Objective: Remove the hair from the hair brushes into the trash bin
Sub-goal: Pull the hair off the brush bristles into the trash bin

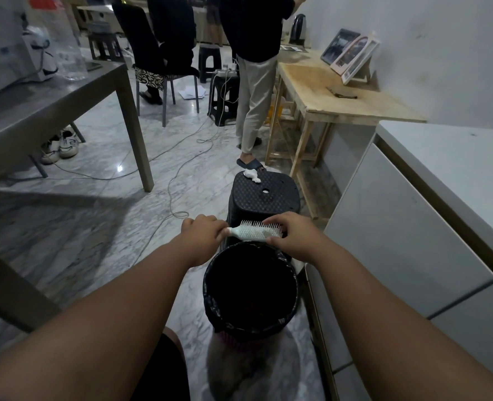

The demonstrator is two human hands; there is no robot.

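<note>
Two bare hands are holding a white plastic hairbrush (252, 233) over a round trash bin lined with a black bag (210, 287).

The left hand (203, 238) is gripping the brush's narrow handle with curled fingers, while the right hand (293, 237) is pinching the other end of the head, fingers lying over the bristles and thumb underneath. The brush is lying level above the bin's far rim, bristles pointing up and away; hair in them is too small to make out. The bin is standing on a grey-veined marble floor (100, 233), just in front of a black plastic stool (264, 198) carrying a crumpled white tissue (251, 175).
</note>
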